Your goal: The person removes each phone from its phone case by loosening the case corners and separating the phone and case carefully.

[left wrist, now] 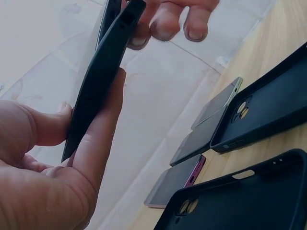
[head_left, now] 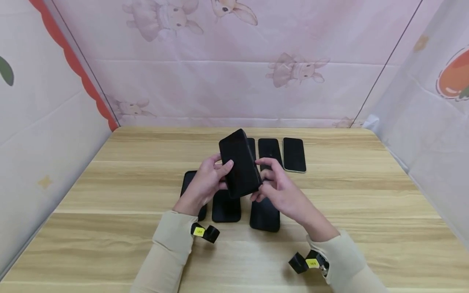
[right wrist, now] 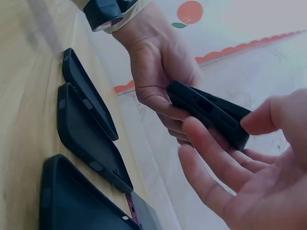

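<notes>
A black phone (head_left: 238, 162) is held up above the table, tilted, partly seated in a black phone case (left wrist: 96, 79); a gap shows between the two at one end. My left hand (head_left: 209, 181) grips phone and case along the left side, thumb on the screen and fingers behind. At the lower right corner, my right hand (head_left: 283, 191) pinches them: in the right wrist view the thumb presses the phone's corner while fingers lie against the case. The remaining fingers of that hand are spread.
Below the hands lie three black phone cases, a left case (head_left: 188, 179), a middle case (head_left: 226, 211) and a right case (head_left: 264, 217). Behind them in a row are three phones: one partly hidden phone (head_left: 251, 145), a middle phone (head_left: 270, 149) and a right phone (head_left: 294, 154).
</notes>
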Available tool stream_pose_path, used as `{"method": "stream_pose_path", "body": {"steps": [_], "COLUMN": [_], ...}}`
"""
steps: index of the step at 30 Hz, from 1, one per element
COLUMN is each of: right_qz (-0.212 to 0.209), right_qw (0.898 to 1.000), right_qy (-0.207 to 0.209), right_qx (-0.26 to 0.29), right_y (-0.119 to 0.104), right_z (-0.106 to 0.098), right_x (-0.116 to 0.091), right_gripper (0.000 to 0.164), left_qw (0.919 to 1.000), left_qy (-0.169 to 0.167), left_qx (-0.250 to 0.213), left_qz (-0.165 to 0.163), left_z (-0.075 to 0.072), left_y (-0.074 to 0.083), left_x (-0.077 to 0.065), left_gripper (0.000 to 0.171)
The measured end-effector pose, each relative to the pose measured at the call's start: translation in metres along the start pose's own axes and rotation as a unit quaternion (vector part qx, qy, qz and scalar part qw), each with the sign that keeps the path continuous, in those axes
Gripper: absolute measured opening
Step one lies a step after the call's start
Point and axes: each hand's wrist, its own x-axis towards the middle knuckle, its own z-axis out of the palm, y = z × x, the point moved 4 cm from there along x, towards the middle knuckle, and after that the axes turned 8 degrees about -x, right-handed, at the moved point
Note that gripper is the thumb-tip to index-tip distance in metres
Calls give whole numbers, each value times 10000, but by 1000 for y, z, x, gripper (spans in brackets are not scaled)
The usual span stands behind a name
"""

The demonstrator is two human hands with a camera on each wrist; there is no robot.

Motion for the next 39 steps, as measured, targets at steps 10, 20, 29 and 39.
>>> {"method": "stream_pose_path", "body": {"steps": [10, 20, 29, 39], "right_qz": [305, -231, 704, 1254], "right_qw": [9946, 9453, 9673, 9832], "right_qy": [350, 1362, 793, 599], "right_qx": [-923, -2954, -2303, -1180], "right_y": [0, -6, -6, 12], "right_z": [-3, -13, -10, -38], "right_x": [-1, -3, -5, -11], "right_gripper": [30, 29, 38, 42], "left_qw": [9994, 9955, 9844, 9845], "left_qy": [-115, 463, 983, 103], "left_qx": [285, 821, 1389, 1745], "left_qz": [-133, 66, 453, 117], "left_z": [8, 11, 21, 30], "left_y": [-4, -12, -19, -19], "left_x": [2, 6, 6, 5], "left_gripper": [51, 48, 54, 60]}}
